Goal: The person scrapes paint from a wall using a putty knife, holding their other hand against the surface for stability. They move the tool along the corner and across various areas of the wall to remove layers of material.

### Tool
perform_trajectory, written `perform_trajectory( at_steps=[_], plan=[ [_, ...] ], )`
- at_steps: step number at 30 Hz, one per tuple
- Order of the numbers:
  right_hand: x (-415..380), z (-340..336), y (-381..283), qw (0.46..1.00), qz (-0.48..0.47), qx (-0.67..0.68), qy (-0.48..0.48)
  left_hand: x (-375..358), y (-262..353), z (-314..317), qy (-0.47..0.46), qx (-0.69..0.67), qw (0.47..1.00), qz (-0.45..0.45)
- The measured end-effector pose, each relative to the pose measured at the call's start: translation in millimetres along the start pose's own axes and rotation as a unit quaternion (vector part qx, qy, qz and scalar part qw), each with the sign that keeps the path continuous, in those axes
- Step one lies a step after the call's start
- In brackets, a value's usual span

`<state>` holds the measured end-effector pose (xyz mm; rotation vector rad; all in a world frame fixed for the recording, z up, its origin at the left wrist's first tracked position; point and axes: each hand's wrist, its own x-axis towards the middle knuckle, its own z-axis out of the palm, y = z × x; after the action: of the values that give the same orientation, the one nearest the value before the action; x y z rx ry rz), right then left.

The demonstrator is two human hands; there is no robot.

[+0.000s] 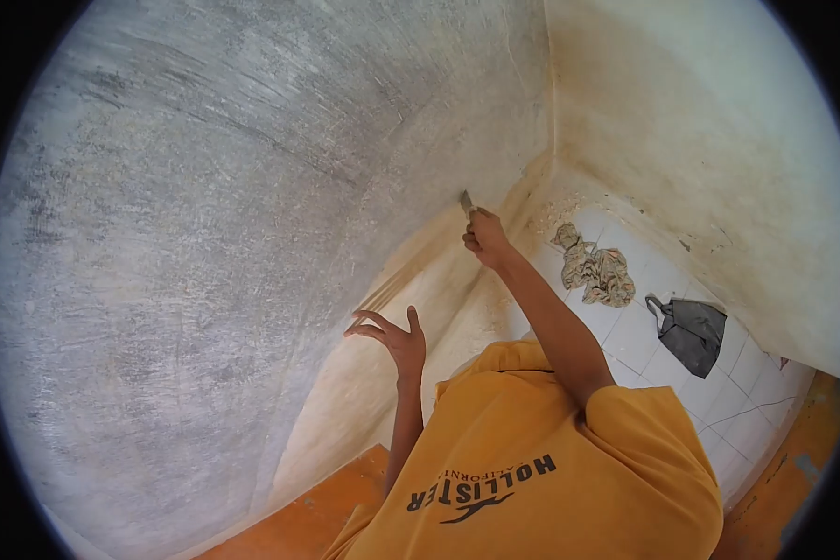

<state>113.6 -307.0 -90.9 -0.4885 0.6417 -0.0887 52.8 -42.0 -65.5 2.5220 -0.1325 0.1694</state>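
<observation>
Near the centre of the frame our right hand [487, 238] is clenched around a scraper [466, 201], its blade tip touching the grey wall [205, 215] just where the grey coat gives way to the pale lower band. Our left hand [392, 338] hangs lower, left of centre, fingers spread and released, holding nothing, close to the wall but we cannot tell if it touches. To the right lie a crumpled rag [595, 269] and a dark bag [693, 331] on the white tiled floor [747, 420], well apart from the blade. We judge the reach long: the blade could skid and gouge the plaster, or flakes could drop onto the tiles and rag. With the left hand unbraced, a slip could tip us toward the corner.
</observation>
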Motion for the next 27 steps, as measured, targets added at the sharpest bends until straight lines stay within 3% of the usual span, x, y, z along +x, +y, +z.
perform_trajectory(
  at_steps=[6, 10, 11, 13, 16, 18, 21, 25, 27],
  plan=[
    [67.8, -48.4, 8.4, 0.998, 0.023, 0.058, 0.018, 0.2, -1.3, -2.6, -0.023, 0.02, 1.0, -0.001],
    [11.7, -9.3, 19.1, 0.998, 0.031, 0.005, 0.051, 0.3, -0.1, -5.1, -0.027, -0.009, 1.0, 0.0],
    [-13.6, -0.7, 18.6, 0.998, 0.054, 0.0, -0.013, -0.4, -0.7, -6.4, -0.03, -0.01, 1.0, -0.003],
    [-18.6, -10.0, 18.8, 0.998, 0.032, -0.04, -0.027, -9.0, -0.5, -13.8, -0.045, -0.017, 0.999, -0.018],
    [-12.8, -70.3, 11.5, 0.992, 0.089, -0.046, -0.073, -18.0, 3.1, -30.0, -0.067, -0.014, 0.997, -0.016],
    [17.6, -136.9, 38.3, 0.996, 0.006, -0.083, 0.043, -27.8, 0.1, -44.2, -0.053, 0.027, 0.998, 0.019],
    [-35.1, -114.4, 35.4, 0.989, 0.018, -0.145, -0.002, -51.1, -2.8, -72.7, -0.038, -0.123, 0.992, -0.007],
    [-123.8, -32.2, 66.4, 0.962, 0.075, -0.247, -0.083, -96.9, -52.5, -82.8, -0.104, -0.225, 0.959, -0.134],
    [-158.0, -1.9, 91.3, 0.928, 0.121, -0.301, -0.182, -118.6, -65.8, -85.0, -0.115, -0.285, 0.936, -0.171]
  ],
)
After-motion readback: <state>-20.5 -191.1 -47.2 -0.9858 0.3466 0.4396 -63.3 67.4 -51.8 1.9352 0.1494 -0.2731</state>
